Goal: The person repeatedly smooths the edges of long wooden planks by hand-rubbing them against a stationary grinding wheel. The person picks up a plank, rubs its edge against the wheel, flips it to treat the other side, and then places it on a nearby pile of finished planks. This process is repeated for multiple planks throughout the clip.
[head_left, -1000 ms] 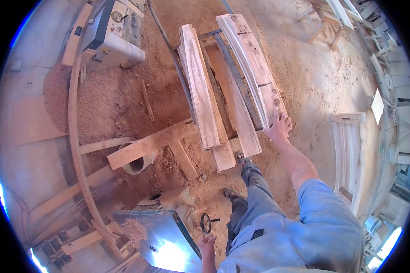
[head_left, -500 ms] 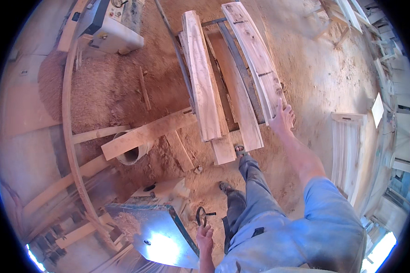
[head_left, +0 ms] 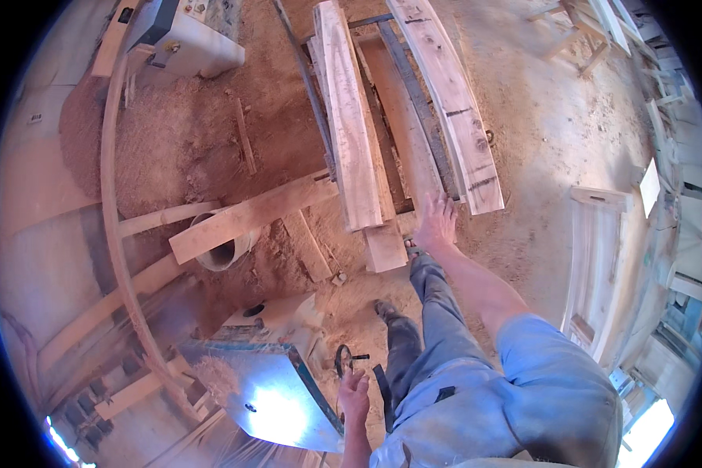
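My right hand (head_left: pixel 437 226) lies over the near end of the middle wooden board (head_left: pixel 404 132), fingers stretched out and slightly spread, palm down. It covers that end, so the thumb's contact cannot be made out. Beside it, a thick plank with dark marks (head_left: pixel 459 101) lies on top of the right-hand stack. To its left are more long boards (head_left: pixel 349 132), one shorter end (head_left: pixel 386 248) jutting out below them. Low in the picture, my left hand (head_left: pixel 354 396) has its fingers curled at the lower rim of a small black handwheel (head_left: pixel 343 360), next to a metal machine table.
The shiny machine table (head_left: pixel 277 390) stands at my left, with shavings on it. A loose board (head_left: pixel 249 217) slants over a round pipe (head_left: pixel 222 253). Sawdust is heaped behind a long curved rail (head_left: pixel 111 171). Pale panels (head_left: pixel 593 257) stand at the right.
My right hand has moved left, from the near end of the marked right-hand plank to the middle board. My left hand stays at the handwheel. The view has shifted slightly.
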Demonstrator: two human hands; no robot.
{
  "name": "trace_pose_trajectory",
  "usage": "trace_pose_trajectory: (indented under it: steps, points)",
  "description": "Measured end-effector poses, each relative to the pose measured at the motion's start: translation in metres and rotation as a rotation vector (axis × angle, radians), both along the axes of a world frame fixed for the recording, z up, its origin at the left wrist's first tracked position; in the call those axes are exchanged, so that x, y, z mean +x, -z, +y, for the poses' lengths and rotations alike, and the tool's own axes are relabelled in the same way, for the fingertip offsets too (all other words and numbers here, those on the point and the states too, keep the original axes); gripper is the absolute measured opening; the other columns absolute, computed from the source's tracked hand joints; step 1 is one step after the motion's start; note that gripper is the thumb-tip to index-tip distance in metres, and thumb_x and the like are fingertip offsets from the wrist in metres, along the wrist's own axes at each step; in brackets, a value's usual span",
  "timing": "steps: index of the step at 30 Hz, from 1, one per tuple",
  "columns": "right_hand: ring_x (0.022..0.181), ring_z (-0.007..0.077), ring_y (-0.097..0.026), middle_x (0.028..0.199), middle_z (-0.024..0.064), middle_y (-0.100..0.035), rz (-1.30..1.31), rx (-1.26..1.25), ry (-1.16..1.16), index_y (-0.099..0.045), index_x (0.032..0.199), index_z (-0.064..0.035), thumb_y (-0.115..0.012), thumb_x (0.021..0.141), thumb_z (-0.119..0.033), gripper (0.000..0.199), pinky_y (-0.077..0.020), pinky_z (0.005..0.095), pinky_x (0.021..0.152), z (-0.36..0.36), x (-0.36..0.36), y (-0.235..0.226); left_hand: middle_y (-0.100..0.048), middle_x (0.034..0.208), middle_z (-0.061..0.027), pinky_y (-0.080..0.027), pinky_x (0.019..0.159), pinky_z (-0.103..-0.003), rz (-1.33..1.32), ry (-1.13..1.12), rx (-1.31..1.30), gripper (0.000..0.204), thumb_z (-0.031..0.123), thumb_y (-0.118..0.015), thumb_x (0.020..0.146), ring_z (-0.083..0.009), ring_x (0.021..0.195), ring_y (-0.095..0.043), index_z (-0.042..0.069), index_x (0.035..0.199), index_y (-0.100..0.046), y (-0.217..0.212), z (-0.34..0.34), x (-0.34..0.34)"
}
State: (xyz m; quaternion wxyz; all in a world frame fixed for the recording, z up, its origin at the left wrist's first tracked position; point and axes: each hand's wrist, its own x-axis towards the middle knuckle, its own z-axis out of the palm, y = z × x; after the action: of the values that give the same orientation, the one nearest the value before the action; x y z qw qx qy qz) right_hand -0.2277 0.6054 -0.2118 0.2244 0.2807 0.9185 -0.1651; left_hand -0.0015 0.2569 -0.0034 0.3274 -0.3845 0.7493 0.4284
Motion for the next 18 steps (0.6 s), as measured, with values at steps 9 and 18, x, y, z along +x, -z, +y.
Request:
trace_pose_trajectory:
  steps: [9,18]
  points:
    - [0.144,0.0518,-0.032,0.164,0.0275,-0.021,0.006,-0.210,0.238,-0.025,0.161,-0.0104,-0.078,0.069,-0.016,0.107,-0.0303,0.0574,0.119,-0.012,-0.019,-0.027,-0.067,0.132,-0.0235,-0.053,0.101,-0.035,-0.011,0.025,-0.074,0.066,0.009,-0.066,0.096,-0.0257,0.118,-0.067,-0.012,0.152,-0.038,-0.003,-0.015,0.032]
    - [0.067,0.0171,-0.067,0.089,0.0076,-0.070,0.406,-1.107,0.761,-0.047,0.153,-0.0004,-0.073,0.063,-0.001,0.094,-0.0545,0.0300,0.065,0.033,0.049,-0.160,-0.069,0.130,-0.0218,-0.055,0.096,-0.034,0.149,0.216,0.125,0.063,0.012,-0.066,0.096,-0.0256,0.116,-0.068,-0.008,0.151,-0.042,0.030,-0.001,-0.017]
